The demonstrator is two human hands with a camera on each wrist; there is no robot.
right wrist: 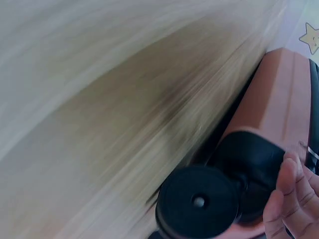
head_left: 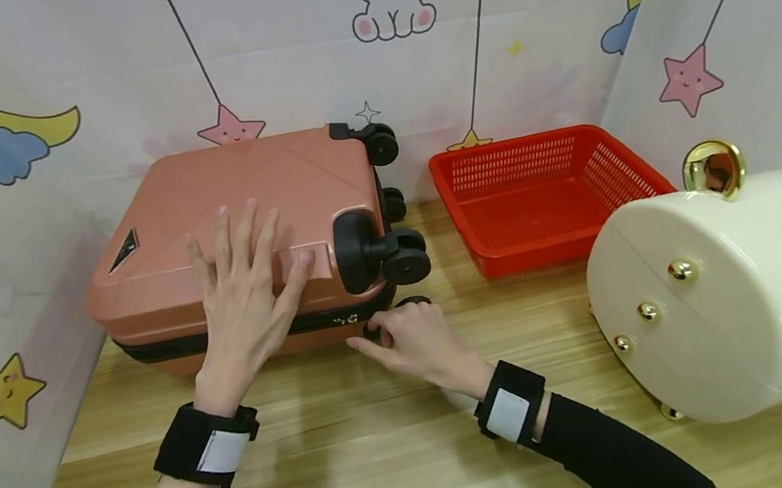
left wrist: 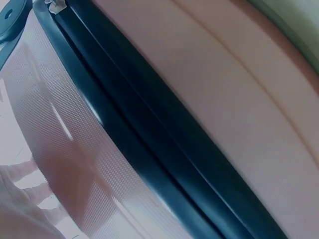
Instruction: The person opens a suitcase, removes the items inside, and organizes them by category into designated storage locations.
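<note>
A salmon-pink hard-shell suitcase (head_left: 260,179) lies flat on the wooden table, its black wheels (head_left: 404,257) facing right. My left hand (head_left: 244,304) rests with spread, straight fingers on the shell's top near the front edge. Along the front side runs the black zipper band (head_left: 290,326), which crosses the left wrist view diagonally. At the front right corner, just below the wheel, my right hand (head_left: 416,341) pinches the zipper pull with curled fingers. The metal zipper pull (right wrist: 309,151) shows by the fingertips in the right wrist view, beside a black wheel housing (right wrist: 251,162).
Behind and right of the suitcase stands a red plastic basket (head_left: 537,254) with perforated walls. A glossy white barrel-shaped case (head_left: 680,302) with gold studs lies on the right side of the table. Cartoon-printed white cloth (head_left: 301,46) encloses the back and sides.
</note>
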